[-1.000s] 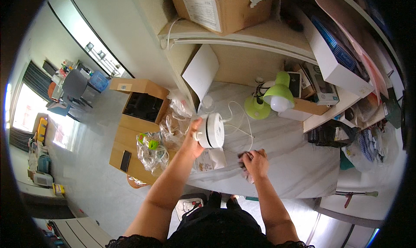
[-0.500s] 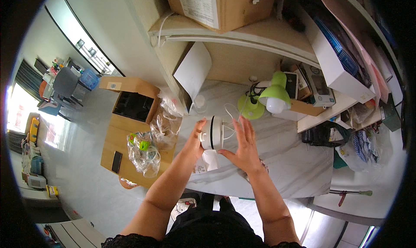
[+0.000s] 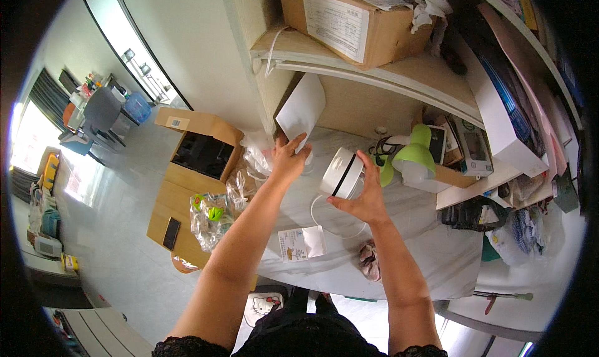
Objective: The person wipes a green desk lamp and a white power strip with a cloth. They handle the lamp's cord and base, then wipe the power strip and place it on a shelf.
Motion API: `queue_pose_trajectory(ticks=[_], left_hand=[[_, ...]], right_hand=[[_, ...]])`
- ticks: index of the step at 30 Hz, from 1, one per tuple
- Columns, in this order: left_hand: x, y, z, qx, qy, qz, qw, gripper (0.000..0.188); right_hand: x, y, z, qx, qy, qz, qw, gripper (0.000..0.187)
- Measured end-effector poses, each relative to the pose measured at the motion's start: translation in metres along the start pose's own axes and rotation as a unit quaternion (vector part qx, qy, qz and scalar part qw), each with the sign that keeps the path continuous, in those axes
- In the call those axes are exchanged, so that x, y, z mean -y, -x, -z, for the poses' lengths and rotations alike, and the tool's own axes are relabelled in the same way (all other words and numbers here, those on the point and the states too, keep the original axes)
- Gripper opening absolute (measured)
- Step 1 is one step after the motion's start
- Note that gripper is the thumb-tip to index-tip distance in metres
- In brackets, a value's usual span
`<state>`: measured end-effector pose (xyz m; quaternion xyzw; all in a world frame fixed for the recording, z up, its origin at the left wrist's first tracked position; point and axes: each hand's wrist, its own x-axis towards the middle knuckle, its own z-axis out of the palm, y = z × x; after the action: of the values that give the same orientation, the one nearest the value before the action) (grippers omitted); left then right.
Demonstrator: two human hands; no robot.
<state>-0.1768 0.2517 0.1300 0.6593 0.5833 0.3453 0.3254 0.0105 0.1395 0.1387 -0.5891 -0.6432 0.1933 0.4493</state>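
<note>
My right hand [image 3: 368, 198] is closed round a white, drum-shaped device [image 3: 342, 173] with a black band, holding it tilted above the marble-patterned tabletop [image 3: 412, 232]. From the device's underside a thin white cable [image 3: 314, 213] loops down to the table. My left hand [image 3: 290, 162] reaches to the back left with its fingers apart. It is beside a small clear plastic piece [image 3: 307, 162], partly hidden; whether they touch I cannot tell. A white sheet [image 3: 302, 106] leans against the shelf just beyond that hand. A printed leaflet [image 3: 301, 243] lies between my forearms.
A green desk lamp [image 3: 417, 154] stands at the back right by several small boxes. Near my right forearm lies a crumpled cloth [image 3: 369, 261]. To the left, a wooden table [image 3: 161, 201] holds an open cardboard box [image 3: 218, 132], clear plastic bags [image 3: 212, 223] and a phone [image 3: 171, 233]. A shelf [image 3: 374, 76] overhangs the back.
My left hand has let go of the white device and moved away to the back left. My right hand has closed on the device, which is now tilted. The view has shifted slightly.
</note>
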Motion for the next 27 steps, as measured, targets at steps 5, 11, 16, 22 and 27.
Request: queue_pose_trajectory(ticks=[5, 11, 16, 22, 27], left_hand=[[0.016, -0.001, -0.002, -0.062, -0.038, -0.144, 0.987, 0.05], [-0.012, 0.078, 0.045, -0.156, -0.077, -0.232, 0.957, 0.046], [-0.017, 0.156, 0.072, -0.217, -0.096, -0.218, 0.947, 0.039], [-0.001, 0.188, 0.09, -0.289, -0.094, -0.152, 0.941, 0.037], [0.008, 0.199, 0.099, -0.325, -0.066, -0.121, 0.936, 0.031]], right_hand=[[0.002, 0.0, -0.002, 0.011, -0.016, -0.027, 0.999, 0.115], [-0.013, -0.022, -0.006, -0.043, -0.064, -0.025, 0.997, 0.115], [-0.014, -0.085, -0.013, -0.051, -0.047, 0.01, 0.998, 0.112], [0.005, -0.17, -0.033, -0.042, -0.059, 0.019, 0.997, 0.104], [0.033, -0.2, -0.035, -0.016, -0.112, 0.091, 0.989, 0.105]])
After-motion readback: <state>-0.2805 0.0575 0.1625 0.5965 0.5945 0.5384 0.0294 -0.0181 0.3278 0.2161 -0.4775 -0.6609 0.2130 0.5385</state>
